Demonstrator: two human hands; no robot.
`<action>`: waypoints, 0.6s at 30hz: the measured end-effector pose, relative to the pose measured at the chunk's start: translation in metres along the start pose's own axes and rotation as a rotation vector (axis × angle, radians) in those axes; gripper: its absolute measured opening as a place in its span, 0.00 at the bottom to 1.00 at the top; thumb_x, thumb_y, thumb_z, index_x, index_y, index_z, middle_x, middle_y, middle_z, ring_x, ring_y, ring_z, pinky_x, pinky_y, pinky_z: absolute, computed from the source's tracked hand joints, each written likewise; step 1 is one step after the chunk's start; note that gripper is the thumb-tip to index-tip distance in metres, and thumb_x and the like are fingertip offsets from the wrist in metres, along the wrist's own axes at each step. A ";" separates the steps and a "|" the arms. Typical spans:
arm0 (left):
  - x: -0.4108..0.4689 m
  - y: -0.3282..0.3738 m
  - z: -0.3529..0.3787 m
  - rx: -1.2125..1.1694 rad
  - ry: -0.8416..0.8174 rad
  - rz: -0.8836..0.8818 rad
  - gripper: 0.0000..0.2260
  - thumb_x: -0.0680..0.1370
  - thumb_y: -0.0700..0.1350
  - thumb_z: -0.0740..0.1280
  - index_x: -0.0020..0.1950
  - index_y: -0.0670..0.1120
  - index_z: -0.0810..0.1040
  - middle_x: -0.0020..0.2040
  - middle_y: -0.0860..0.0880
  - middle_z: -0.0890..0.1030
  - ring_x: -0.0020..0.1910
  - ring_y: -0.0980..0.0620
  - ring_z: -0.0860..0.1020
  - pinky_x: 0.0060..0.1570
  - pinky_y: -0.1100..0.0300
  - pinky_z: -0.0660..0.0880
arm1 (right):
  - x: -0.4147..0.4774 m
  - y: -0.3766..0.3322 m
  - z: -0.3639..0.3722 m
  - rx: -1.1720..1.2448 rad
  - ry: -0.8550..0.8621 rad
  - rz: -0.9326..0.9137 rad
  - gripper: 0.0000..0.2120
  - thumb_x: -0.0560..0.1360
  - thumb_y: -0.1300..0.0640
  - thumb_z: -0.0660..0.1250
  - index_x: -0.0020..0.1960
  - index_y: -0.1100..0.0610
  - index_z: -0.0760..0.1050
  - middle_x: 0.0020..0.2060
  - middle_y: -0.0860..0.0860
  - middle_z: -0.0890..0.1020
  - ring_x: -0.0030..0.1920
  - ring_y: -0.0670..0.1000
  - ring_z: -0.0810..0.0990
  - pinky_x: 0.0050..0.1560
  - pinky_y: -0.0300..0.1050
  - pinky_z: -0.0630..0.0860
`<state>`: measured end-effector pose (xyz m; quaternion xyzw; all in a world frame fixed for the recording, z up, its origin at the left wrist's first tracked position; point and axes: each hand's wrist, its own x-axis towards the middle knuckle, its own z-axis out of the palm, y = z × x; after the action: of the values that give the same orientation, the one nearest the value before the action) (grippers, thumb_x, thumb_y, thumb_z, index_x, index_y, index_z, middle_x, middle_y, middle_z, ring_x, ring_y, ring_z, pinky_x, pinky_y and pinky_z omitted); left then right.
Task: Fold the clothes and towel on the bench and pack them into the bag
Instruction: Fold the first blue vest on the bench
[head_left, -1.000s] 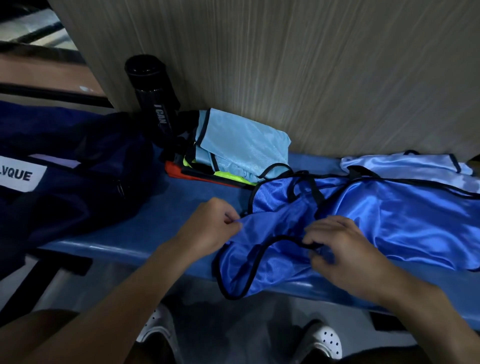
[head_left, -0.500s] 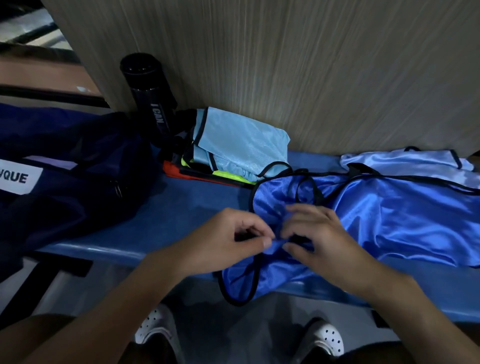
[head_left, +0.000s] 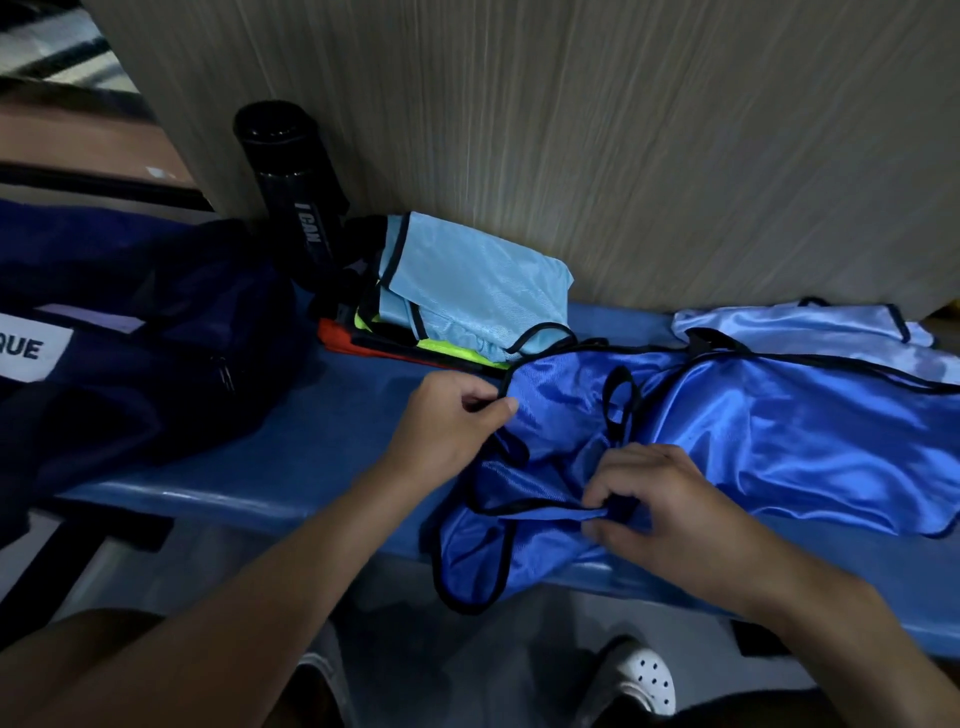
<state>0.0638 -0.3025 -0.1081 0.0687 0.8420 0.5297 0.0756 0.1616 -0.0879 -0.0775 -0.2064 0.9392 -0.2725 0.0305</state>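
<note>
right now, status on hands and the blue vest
Left hand pinches blue vest by black trim; right hand pinches a fold near the bench edge. Vest unfolded, one end hanging off. Nothing on top.

- Vest (head_left: 779, 431), at 3 o'clock: glossy, satin-like blue cloth with matt black trim.
- Folded top (head_left: 467, 280), at 12 o'clock: paler cloth, fine weave, soft sheen.
- Surface (head_left: 322, 447): smooth blue plastic, shiny front edge.
- Bag (head_left: 130, 374), at 9 o'clock: matt dark cloth.
- Bottle (head_left: 291, 182): smooth black, slightly glossy.
- Wall (head_left: 623, 130): matt wood grain.

Passage over bench (head_left: 322, 447) between bag (head_left: 130, 374) and blue vest (head_left: 779, 431); bottle (head_left: 296, 197), folded pile (head_left: 467, 280) block rear.
</note>
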 end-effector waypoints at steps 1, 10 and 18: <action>0.000 0.003 0.000 -0.023 0.023 0.034 0.06 0.74 0.47 0.75 0.43 0.45 0.84 0.39 0.52 0.84 0.39 0.59 0.81 0.44 0.63 0.76 | 0.000 0.000 -0.001 0.016 0.000 -0.004 0.07 0.70 0.50 0.72 0.41 0.45 0.74 0.37 0.37 0.74 0.41 0.40 0.74 0.51 0.41 0.68; -0.001 0.040 -0.017 -0.192 0.093 0.315 0.11 0.77 0.34 0.71 0.45 0.51 0.78 0.36 0.57 0.82 0.39 0.62 0.81 0.44 0.69 0.76 | -0.004 -0.009 -0.016 0.184 0.152 0.109 0.13 0.74 0.60 0.71 0.42 0.45 0.71 0.35 0.48 0.76 0.36 0.51 0.74 0.39 0.47 0.72; -0.005 0.042 -0.022 -0.092 -0.071 0.468 0.12 0.79 0.31 0.65 0.50 0.45 0.84 0.47 0.54 0.82 0.32 0.47 0.76 0.32 0.59 0.70 | 0.007 -0.019 -0.020 0.313 0.184 0.084 0.07 0.72 0.52 0.72 0.38 0.50 0.76 0.35 0.43 0.78 0.37 0.44 0.77 0.41 0.33 0.69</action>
<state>0.0654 -0.3051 -0.0608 0.2772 0.7750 0.5676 -0.0166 0.1589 -0.0955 -0.0497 -0.1338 0.8920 -0.4317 -0.0126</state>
